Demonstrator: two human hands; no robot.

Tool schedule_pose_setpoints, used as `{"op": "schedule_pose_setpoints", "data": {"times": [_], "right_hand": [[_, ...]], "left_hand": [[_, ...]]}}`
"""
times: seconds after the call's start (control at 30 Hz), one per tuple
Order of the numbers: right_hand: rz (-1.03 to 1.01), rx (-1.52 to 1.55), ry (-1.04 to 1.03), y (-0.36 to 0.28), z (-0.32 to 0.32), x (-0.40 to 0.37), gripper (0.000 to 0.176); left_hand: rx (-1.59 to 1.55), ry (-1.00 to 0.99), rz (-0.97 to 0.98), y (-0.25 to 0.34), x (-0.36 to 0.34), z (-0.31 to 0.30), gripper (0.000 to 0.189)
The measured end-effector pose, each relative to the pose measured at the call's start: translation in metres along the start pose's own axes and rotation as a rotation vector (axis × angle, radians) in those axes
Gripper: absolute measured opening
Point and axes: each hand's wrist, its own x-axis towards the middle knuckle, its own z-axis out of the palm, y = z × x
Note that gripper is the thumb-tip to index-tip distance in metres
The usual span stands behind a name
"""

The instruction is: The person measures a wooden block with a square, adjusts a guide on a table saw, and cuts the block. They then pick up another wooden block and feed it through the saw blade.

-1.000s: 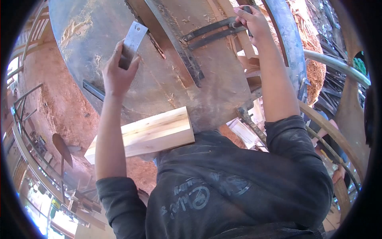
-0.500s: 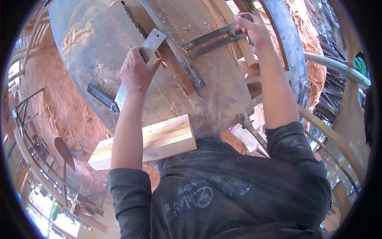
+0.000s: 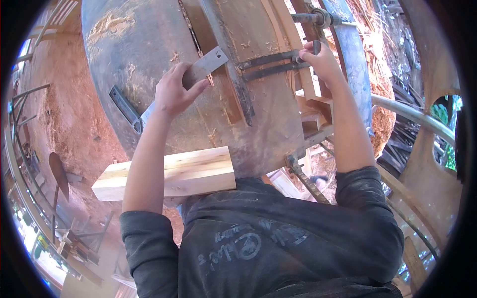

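Note:
My left hand (image 3: 174, 90) is closed on a flat metal square (image 3: 211, 62), whose perforated end sticks out past my fingers over the metal table (image 3: 198, 119). My right hand (image 3: 320, 62) grips a dark handle (image 3: 316, 48) at the right end of two dark parallel bars (image 3: 271, 64). Those bars meet a long metal fence (image 3: 231, 69) that runs down the table. A pale squared wood block (image 3: 198, 171) lies at the near edge by my body, partly hidden behind my left forearm.
A dark metal channel piece (image 3: 124, 109) rests at the table's left edge. Shavings (image 3: 112, 25) are scattered over the surface. A shaft with a round bearing (image 3: 321, 18) is at the upper right, and a metal pipe (image 3: 412, 115) extends to the right.
The view has shifted, so the table appears further right. My left hand still holds the metal square, and my right hand stays at the handle with its fingers slightly changed.

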Motion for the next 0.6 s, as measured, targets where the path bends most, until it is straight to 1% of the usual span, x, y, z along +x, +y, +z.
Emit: {"op": "schedule_pose_setpoints", "data": {"times": [0.1,0.2,0.3,0.4,0.5,0.6], "right_hand": [[0.011,-0.017,-0.085,0.003,-0.003,0.002,0.043],[0.094,0.018,-0.081,-0.006,0.001,0.001,0.040],[0.127,0.103,-0.079,-0.017,0.002,-0.006,0.037],[0.139,0.156,-0.079,-0.021,0.002,-0.008,0.037],[0.134,0.140,-0.071,-0.019,0.003,-0.006,0.036],[0.138,0.186,-0.034,-0.014,0.006,-0.004,0.035]], "left_hand": [[-0.112,-0.335,-0.164,0.000,0.007,-0.019,0.055],[-0.199,-0.424,-0.207,-0.004,0.006,-0.018,0.055],[-0.280,-0.467,-0.223,-0.002,0.007,-0.020,0.054],[-0.241,-0.473,-0.137,-0.002,0.009,-0.020,0.050],[-0.412,-0.608,-0.300,0.001,0.015,-0.020,0.046],[-0.451,-0.655,-0.307,0.003,0.020,-0.020,0.043]]}}
